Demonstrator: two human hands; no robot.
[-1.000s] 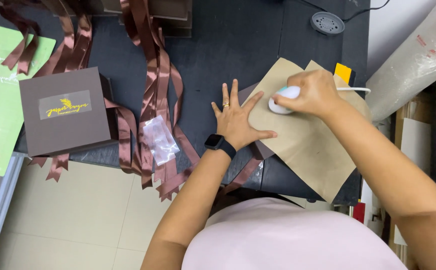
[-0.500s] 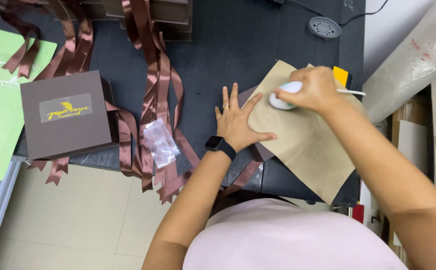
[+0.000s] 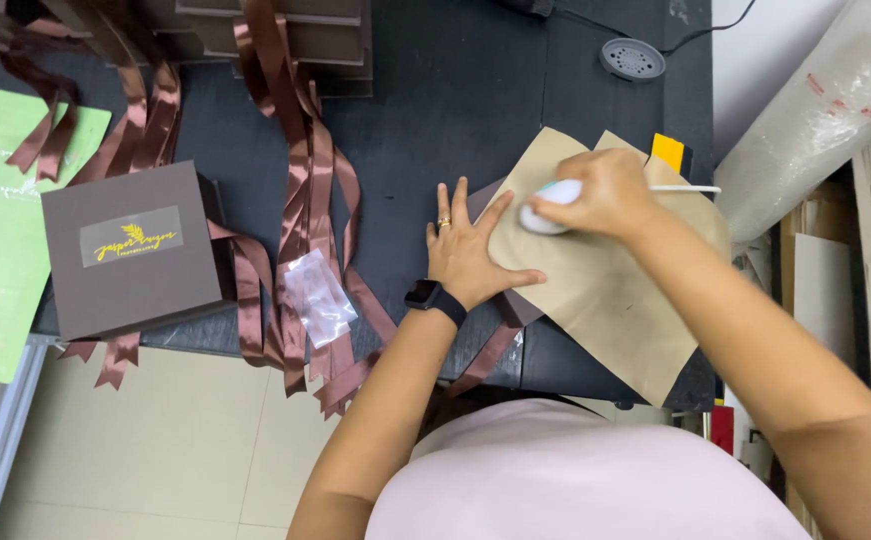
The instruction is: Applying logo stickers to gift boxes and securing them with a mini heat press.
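The white tool (image 3: pixel 553 203) is mostly covered by the right hand (image 3: pixel 605 195); the box (image 3: pixel 507 300) under the brown paper (image 3: pixel 610 290) is largely hidden.

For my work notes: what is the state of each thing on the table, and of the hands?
Left hand: flat, pressing the paper.
Right hand: closed around white tool.
White tool: held on the paper.
Tan paper: lying flat.
Brown box: closed.
Ribbons: loose, draped.
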